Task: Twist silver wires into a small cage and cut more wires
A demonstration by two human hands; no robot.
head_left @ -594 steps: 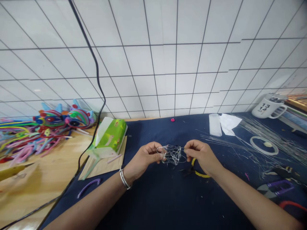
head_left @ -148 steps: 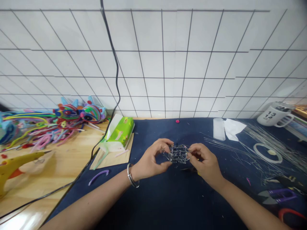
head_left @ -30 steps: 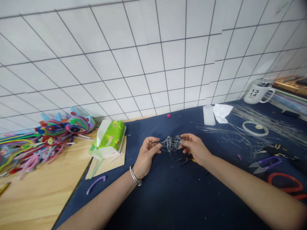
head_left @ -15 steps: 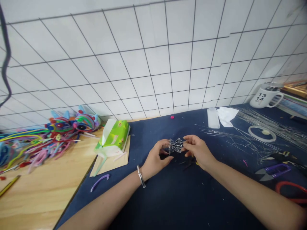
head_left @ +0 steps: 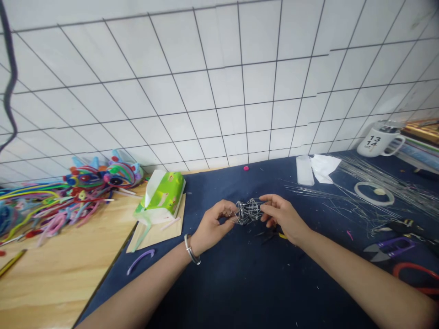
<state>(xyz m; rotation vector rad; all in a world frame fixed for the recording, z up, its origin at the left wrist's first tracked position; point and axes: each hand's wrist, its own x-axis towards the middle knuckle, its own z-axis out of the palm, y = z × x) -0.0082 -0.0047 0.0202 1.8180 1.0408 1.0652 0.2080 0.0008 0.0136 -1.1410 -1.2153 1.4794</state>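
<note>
Between my two hands a small silvery wire frame (head_left: 248,211), made of many bent thin wires, is held just above the dark blue mat (head_left: 219,283). My left hand (head_left: 216,224), with a silver bangle at its wrist, pinches the frame's left end between thumb and fingers. At the other end, the fingertips of my right hand (head_left: 281,216) close on the frame's right side. Below my right hand lies a dark tool with a yellow part (head_left: 282,236), mostly covered by the fingers.
Loose straight wires (head_left: 377,180) spread at the right, near a white wire coil (head_left: 374,193), purple snips (head_left: 391,249) and red handles (head_left: 416,274). A white mug (head_left: 377,140) stands behind. At left are a green tissue pack (head_left: 164,194) and colourful pipe cleaners (head_left: 58,214).
My left hand has shifted a little left and turned its grip on the wire frame's end. The frame has tilted and moved slightly left; my right hand is nearly where it was.
</note>
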